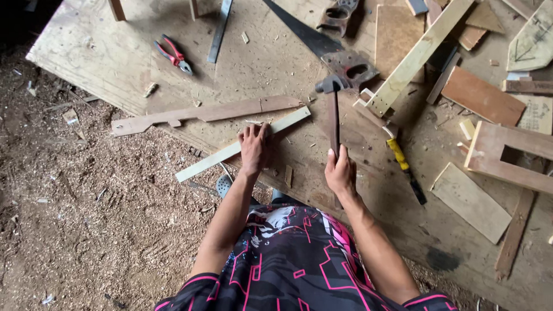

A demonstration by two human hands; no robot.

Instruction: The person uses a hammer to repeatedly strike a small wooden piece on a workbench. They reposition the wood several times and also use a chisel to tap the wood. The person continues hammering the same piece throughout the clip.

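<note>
Nearest to me, the person's right hand (340,170) was clenched round the lower end of a hammer (333,112), its dark wooden handle pointing away and its metal head lying far up the worktop (115,63), close to a handsaw (322,43). That hammer looked head-heavy and rigid, best held low on the handle, as it was, for swing. Just left of it, the left hand (254,148) lay flat with fingers spread, pressing down on a pale wooden strip (242,145) and grasping nothing. The strip ran diagonally from near left to far right; it seemed light, thin and a little springy, likely to skid unless pinned near where it is worked. Beyond the strip lay a longer brown shaped board (207,112), stiff and flat. To the right rested a yellow-handled screwdriver (403,167). Farther off on the left sat red-handled pliers (173,56), with sawdust scattered all about.
</note>
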